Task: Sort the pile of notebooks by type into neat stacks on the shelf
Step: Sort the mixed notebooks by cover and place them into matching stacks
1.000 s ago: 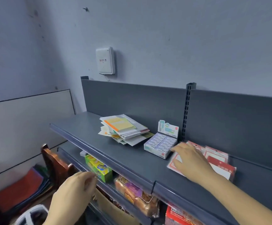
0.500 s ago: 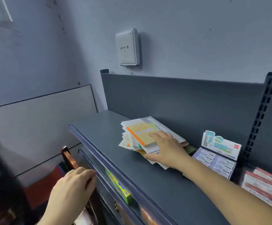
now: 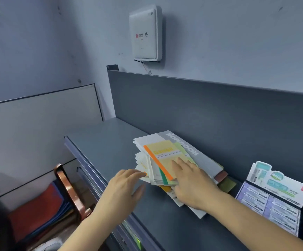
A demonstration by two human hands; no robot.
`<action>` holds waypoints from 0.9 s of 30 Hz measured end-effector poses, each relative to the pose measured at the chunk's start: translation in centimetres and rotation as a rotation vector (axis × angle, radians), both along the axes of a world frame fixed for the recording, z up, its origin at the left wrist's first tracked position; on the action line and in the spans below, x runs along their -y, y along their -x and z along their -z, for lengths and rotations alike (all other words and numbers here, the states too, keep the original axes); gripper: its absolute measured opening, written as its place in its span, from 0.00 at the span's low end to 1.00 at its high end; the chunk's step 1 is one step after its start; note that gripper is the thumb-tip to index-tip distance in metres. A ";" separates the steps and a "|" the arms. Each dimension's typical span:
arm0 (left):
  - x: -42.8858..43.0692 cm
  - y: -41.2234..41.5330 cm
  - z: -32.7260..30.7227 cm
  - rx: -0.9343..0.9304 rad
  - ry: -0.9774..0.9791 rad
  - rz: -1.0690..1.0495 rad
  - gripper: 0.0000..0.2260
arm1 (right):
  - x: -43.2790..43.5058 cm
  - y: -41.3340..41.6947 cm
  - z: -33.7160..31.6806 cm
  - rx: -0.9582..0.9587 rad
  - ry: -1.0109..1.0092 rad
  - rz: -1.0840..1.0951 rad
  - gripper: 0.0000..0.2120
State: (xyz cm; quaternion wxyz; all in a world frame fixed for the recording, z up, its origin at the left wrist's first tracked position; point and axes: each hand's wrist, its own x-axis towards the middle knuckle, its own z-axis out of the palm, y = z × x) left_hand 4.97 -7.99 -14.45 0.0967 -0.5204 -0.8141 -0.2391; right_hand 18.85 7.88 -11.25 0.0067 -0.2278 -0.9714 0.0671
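A loose, fanned pile of thin soft-cover paper notebooks [image 3: 152, 171] is laid on a smooth, dark grey metal shelf [image 3: 110, 147], with its far edge close against the shelf's matt grey back panel [image 3: 219, 113]. The covers are flat and rectangular, and the edges are not squared up. The pile is topped by a pale yellow notebook with an orange spine strip [image 3: 162, 155]. A larger grey notebook with white block lettering [image 3: 199, 158] is set beneath it, and green, brown and olive corners are shown lower in the pile at the right.

The right hand [image 3: 192, 183] is laid flat on the near right part of the pile, fingers extended and released, nothing being grasped. The left hand [image 3: 123, 185] is held at the pile's near left corner, fingers fairly straight and slightly blurred; the fingertips are met by the lowest covers, with no grip formed.

A printed cardboard display box of small wrapped packs [image 3: 273, 201] is placed just right of the pile. A white, rounded plastic box [image 3: 145, 33] is mounted on the wall above. A glossy brown wooden chair back [image 3: 69, 189] is seen below left.
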 end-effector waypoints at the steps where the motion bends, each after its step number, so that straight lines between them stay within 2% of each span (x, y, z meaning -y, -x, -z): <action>1: -0.9 0.4 0.2 -0.018 0.020 0.037 0.13 | 0.0 -0.2 0.0 0.004 -0.001 -0.002 0.31; 3: -2.4 0.6 0.3 0.001 0.029 0.115 0.17 | -0.2 -0.5 0.2 -0.006 -0.002 -0.002 0.31; 8: -5.0 2.4 0.5 0.272 -0.052 0.148 0.18 | 0.1 0.1 0.1 -0.039 0.011 0.075 0.34; 10: -5.7 3.6 0.5 0.317 -0.076 0.181 0.25 | 0.7 0.9 -0.2 -0.079 0.014 0.131 0.31; 12: -6.2 4.6 1.0 0.285 -0.087 0.207 0.29 | 1.2 1.7 -0.5 -0.110 -0.018 0.162 0.23; 14: -6.6 5.6 1.6 0.216 -0.195 0.194 0.23 | 1.5 2.4 -1.0 -0.105 -0.051 0.192 0.16; 16: -7.0 6.6 2.0 0.127 -0.314 0.184 0.17 | 1.3 2.6 -1.6 -0.098 -0.037 0.240 0.13; 20: -8.2 8.6 2.5 0.087 -0.194 0.246 0.27 | -0.1 1.9 -1.8 -0.171 0.122 0.245 0.17; 24: -8.6 9.9 3.7 0.065 -0.126 0.316 0.23 | -0.8 1.1 -2.1 -0.038 0.270 0.249 0.24; 27: -8.4 10.2 4.3 0.077 -0.131 0.336 0.25 | -1.5 1.0 -2.7 0.025 0.388 0.313 0.26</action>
